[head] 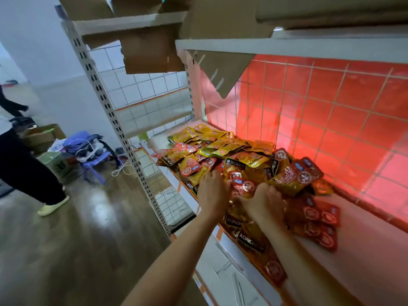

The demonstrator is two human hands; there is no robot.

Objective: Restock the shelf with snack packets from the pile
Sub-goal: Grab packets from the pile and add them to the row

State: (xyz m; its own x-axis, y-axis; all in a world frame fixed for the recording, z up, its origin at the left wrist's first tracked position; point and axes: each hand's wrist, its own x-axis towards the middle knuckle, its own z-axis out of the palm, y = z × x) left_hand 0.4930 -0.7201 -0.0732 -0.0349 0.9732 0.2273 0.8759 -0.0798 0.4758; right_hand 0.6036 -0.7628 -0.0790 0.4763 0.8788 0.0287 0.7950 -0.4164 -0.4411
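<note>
Snack packets [223, 151] lie heaped on the shelf [364, 250], at 11 o'clock from my hands. Left hand [212, 193] presses flat-fingered on a red bunch [242, 186] the right hand [265, 202] grips. I'd square it, then lay it at 4 o'clock.

The undersides of the left hand [210, 195] and right hand [262, 202] are hidden against the packets [220, 149], so any grip is unclear. Forearms cover front packets. A person [22, 168] at left is cut off above the legs; boxes [88, 7] run off the top
</note>
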